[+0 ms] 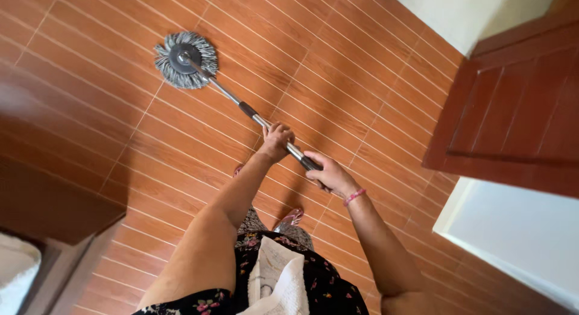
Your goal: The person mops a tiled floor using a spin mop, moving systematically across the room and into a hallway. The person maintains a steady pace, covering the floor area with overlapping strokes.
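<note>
A mop with a round grey fringed head (185,60) rests on the reddish-brown tiled floor (338,67) at the upper left. Its metal handle (232,99) slants down to the right toward me. My left hand (276,140) grips the handle partway along. My right hand (329,173), with a pink band on the wrist, grips the dark upper end of the handle just behind the left hand.
A brown wooden door (518,104) stands open at the right, with a white wall (518,230) below it. Dark wooden furniture (42,200) fills the lower left. My feet in sandals (292,217) stand below the hands.
</note>
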